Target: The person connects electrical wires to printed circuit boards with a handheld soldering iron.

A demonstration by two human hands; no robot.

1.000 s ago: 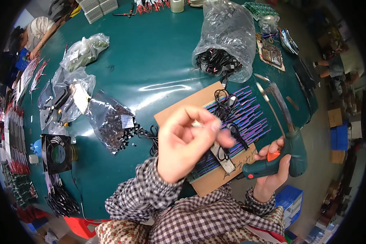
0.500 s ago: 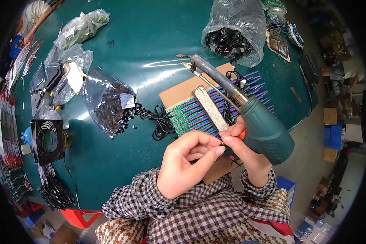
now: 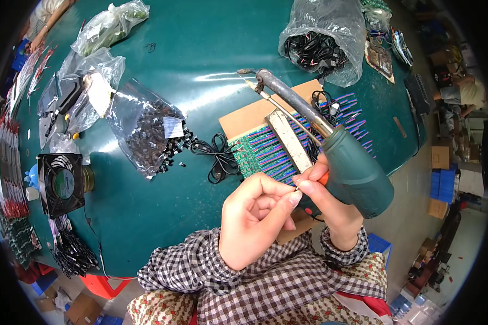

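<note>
My right hand (image 3: 336,203) is wrapped round a green soldering gun (image 3: 358,173), whose body hides part of the fingers. An orange part (image 3: 323,179) shows beside its finger. The long metal barrel and thin tube point to the upper left. My left hand (image 3: 260,216) is closed, thumb and forefinger pinched against the right fingertips. What they pinch is too small to make out. Just beyond the fingertips, a pale worn bar (image 3: 289,141) lies across green circuit boards (image 3: 249,154) with rows of blue and pink wires (image 3: 274,160), on cardboard (image 3: 244,118).
A coiled black cable (image 3: 219,157) lies left of the boards. Farther left are an open bag of small black parts (image 3: 146,130) and a black fan (image 3: 62,184). A clear bag of black cables (image 3: 322,49) stands at the back. Another person's arm (image 3: 49,27) shows far left.
The table and its things sit slightly farther right in the view. Both hands and the soldering gun stay nearly in place, and the left fingers look a little more curled.
</note>
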